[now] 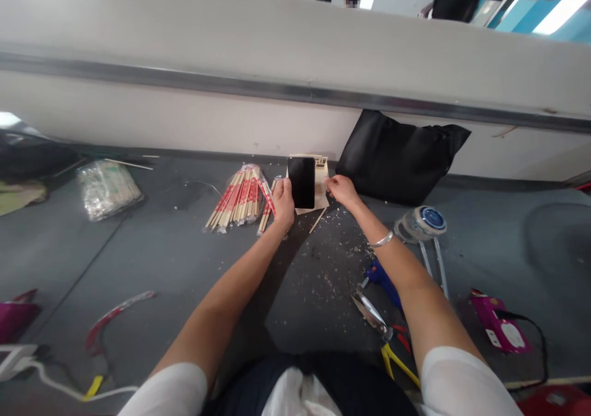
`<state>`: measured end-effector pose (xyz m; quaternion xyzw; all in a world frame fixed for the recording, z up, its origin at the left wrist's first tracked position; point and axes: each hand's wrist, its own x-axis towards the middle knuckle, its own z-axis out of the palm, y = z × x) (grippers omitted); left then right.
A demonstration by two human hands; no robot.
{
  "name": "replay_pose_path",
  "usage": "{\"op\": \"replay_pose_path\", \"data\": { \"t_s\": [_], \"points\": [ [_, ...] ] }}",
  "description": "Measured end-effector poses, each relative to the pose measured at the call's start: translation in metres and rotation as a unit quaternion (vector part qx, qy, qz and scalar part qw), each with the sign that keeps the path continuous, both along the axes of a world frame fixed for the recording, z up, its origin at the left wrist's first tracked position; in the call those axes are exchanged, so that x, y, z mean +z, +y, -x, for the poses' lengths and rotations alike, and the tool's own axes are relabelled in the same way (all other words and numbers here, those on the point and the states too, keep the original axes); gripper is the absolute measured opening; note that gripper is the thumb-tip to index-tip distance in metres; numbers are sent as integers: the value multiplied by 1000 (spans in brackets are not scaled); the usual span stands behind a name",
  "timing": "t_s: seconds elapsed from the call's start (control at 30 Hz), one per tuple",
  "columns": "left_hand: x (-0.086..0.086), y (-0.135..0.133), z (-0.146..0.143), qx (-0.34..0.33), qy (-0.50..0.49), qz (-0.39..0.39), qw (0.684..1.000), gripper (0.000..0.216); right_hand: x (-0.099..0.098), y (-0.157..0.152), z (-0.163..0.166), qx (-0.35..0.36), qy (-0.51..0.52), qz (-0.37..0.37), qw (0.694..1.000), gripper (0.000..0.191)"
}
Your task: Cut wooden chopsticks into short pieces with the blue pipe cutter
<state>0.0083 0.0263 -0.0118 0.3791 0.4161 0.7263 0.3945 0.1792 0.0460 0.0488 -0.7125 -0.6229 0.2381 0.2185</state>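
Note:
My left hand (284, 202) is closed around the left edge of a black smartphone (301, 182), whose screen is dark. Behind the phone stands a pale wooden piece (321, 186) with small sticks framed along its top; part of it is hidden by the phone. At that piece's right edge is my right hand (342, 189), fingers curled and tips together; what they pinch, if anything, is too small to tell. A loose thin stick (318, 220) lies just below. Left of my left hand lie wrapped chopsticks (240, 199) with red-printed sleeves.
A black bag (397, 157) leans on the wall at right. Nearer me are a lidded jar (419, 224), a blue glue gun (383, 280), scissors (373, 314) and yellow-handled pliers (398, 364). A plastic-wrapped bundle (108, 188) lies at left. Small crumbs are scattered mid-table.

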Motion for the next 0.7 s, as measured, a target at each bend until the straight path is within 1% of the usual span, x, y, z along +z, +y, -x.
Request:
{"op": "replay_pose_path", "data": {
  "t_s": [0.13, 0.2, 0.27, 0.4, 0.57, 0.7],
  "points": [
    [-9, 4, -15, -16, 26, 4, 1000, 54, 4, -15, -4, -1, -4, -22, 1000, 26],
    [-14, 7, -18, -13, 34, 8, 999, 55, 4, -24, -6, 2, -4, -45, 999, 21],
    [-16, 9, -20, -6, 42, 6, 999, 57, 1, -33, -6, 21, -4, -53, 998, 20],
    [-11, 12, -20, 12, 63, -3, 998, 60, -5, -47, 0, 71, -35, -9, 997, 26],
    [-2, 12, -22, 38, 70, -11, 997, 65, -4, -53, 9, 95, -82, 20, 992, 33],
    [-3, 12, -24, 46, 70, -14, 996, 61, -1, -61, 16, 127, -132, 50, 982, 31]
  ]
}}
